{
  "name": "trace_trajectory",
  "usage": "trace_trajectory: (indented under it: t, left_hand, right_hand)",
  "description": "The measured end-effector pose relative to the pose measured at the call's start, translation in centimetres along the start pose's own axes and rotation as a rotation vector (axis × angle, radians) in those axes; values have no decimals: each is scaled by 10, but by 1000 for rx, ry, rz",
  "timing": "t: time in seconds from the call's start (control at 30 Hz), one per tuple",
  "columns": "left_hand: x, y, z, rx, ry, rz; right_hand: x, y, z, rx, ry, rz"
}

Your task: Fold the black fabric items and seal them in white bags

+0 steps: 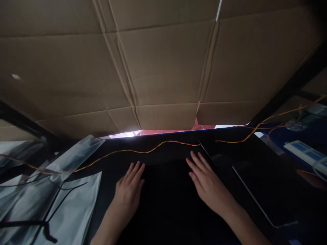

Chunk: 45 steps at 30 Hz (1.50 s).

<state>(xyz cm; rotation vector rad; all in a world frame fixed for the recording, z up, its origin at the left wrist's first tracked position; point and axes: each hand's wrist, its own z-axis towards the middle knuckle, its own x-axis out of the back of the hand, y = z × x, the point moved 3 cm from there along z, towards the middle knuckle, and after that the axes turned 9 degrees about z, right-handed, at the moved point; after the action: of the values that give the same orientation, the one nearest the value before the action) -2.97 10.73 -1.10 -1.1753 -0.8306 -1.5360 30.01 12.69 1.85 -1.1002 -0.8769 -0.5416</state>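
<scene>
The left hand (128,190) and right hand (209,185) were held palm-down at the surface (163,204), fingers (140,172) extended, slightly parted, with nothing gripped (a wire (129,150) was strung beyond).

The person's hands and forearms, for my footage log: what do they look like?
The left hand and right hand are bare, with no gloves or rings visible. The forearms show no sleeve, watch or bracelet; finer markings cannot be made out.
</scene>
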Motion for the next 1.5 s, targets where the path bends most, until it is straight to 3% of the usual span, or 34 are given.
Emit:
trace_trajectory:
  t: [0.1,0.27,0.43,0.53,0.6,0.73,0.93,1.07,1.2,1.37,1.5]
  left_hand:
    - [9,-18,19,70,-5,34]
    - [34,-24,41,17,40,58]
    - [62,-23,6,-67,189,40]
    - [69,-23,-25,-176,192,16]
    - [66,-23,-37,-228,151,23]
    - [57,-18,-41,-222,107,36]
    - [48,6,-36,-211,73,50]
    - [31,16,-37,-226,-1,50]
    - [19,12,-39,-170,-59,28]
    - [20,9,-31,-171,-69,39]
    - [33,10,-25,-189,-30,56]
  right_hand:
    - [12,10,19,-2,133,-67]
    - [24,19,36,52,171,-63]
    - [41,5,5,123,317,-27]
    - [41,2,-24,214,391,-42]
    - [35,7,-37,238,303,-65]
    - [23,25,-44,142,79,-77]
    - [22,10,-40,122,164,-81]
    - [3,1,-38,134,15,-54]
    - [-7,15,-38,47,-57,-67]
    - [-8,24,-37,8,-69,-92]
    - [1,9,-44,41,-19,-52]
